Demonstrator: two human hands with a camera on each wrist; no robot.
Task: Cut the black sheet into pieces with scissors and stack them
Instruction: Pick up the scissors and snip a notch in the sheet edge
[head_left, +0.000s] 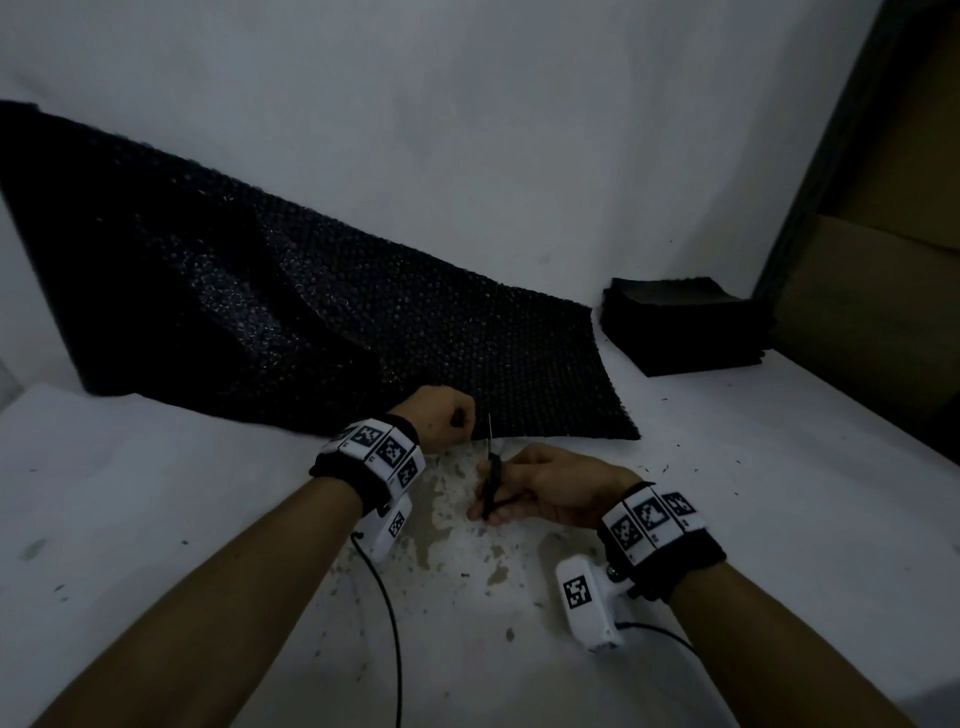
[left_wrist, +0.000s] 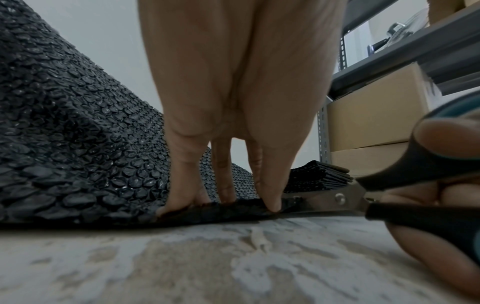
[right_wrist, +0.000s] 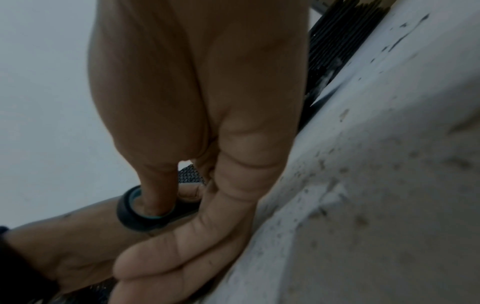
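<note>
Task partly done: a stack of cut pieces (head_left: 685, 327) lies right of the black sheet (head_left: 311, 312), mostly uncut. Left hand (head_left: 441, 415) pinches the sheet's near edge; right hand (head_left: 550, 488) grips scissors (head_left: 491, 478), blades at that edge

The black sheet (head_left: 291, 291) runs off the left edge of the head view, so its full extent cannot be told. The scissors (head_left: 491, 480) show only as a thin dark line there, their blades too small to judge as parted or closed. In the left wrist view the blade tips are hidden under the sheet's near edge. The right hand (right_wrist: 197, 127) fills its wrist view, blurred, covering most of the handles. The stack of cut pieces (head_left: 685, 327) is too dark to count.
</note>
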